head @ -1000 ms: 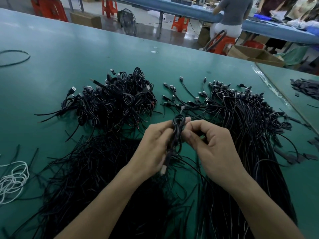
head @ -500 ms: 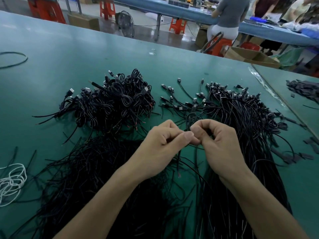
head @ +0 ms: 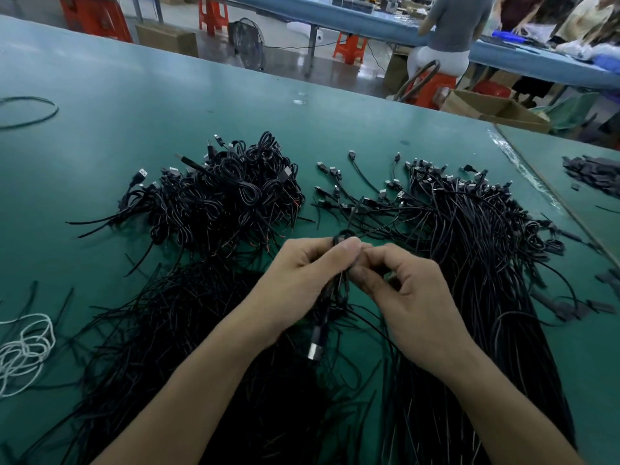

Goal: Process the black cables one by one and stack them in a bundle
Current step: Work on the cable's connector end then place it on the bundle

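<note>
So, dead centre of the green table point(head: 134, 105), one coiled black cable point(head: 332, 298) is held up between both hands. The left hand point(head: 302, 280) is wrapped around the coil, with the thumb pressed on its top loop. The right hand point(head: 412, 297) is curled in from 3 o'clock, and its fingertips are pinched onto the same coil. A USB plug point(head: 314, 350) is left dangling below the left palm, toward 6 o'clock.

From the hands, the heap of coiled cables point(head: 228, 199) is found at about 11 o'clock, lying on the table with a few plugs sticking out on its left. At 1 to 3 o'clock a spread of straight black cables point(head: 469, 246) is laid out, plug ends pointed away, running back under the right forearm. A tangle of thin black wires point(head: 161, 330) is piled at 8 o'clock, partly covered by the left forearm. A white cord point(head: 23, 344) is bunched up at the far 9 o'clock edge.

Way off at 1 o'clock, a seated person point(head: 449, 25) is seen from behind on an orange stool point(head: 432, 87) at another table.
</note>
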